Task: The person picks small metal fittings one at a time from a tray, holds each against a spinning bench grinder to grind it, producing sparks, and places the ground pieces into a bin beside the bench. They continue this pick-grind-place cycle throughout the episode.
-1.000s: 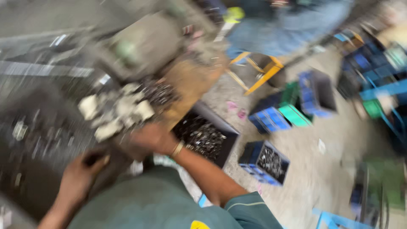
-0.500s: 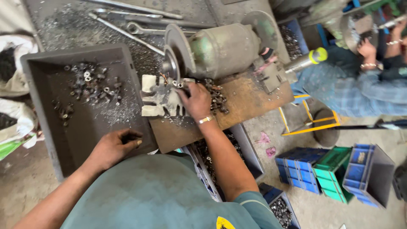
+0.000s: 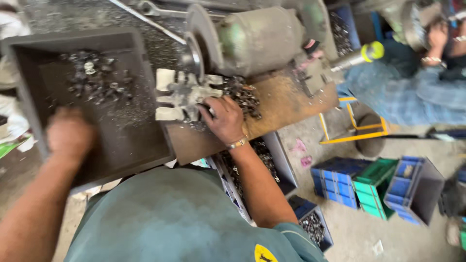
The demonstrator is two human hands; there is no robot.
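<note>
On the wooden bench (image 3: pixel 286 104), right hand (image 3: pixel 224 118) lies fingers-down on a pale metal fixture (image 3: pixel 182 94) beside a heap of small dark metal parts (image 3: pixel 242 94); fingertips hidden, so whether it grips anything cannot be told. Left hand (image 3: pixel 69 133) is blurred over the dark grey tray (image 3: pixel 29 87), grip unreadable. Tray holds scattered small metal pieces (image 3: pixel 94 82). Bins below the bench hold similar parts (image 3: pixel 313 225). Blue and green crates (image 3: pixel 371 182): contents unclear. Grinder motor (image 3: pixel 262 36) cut off at top.
</note>
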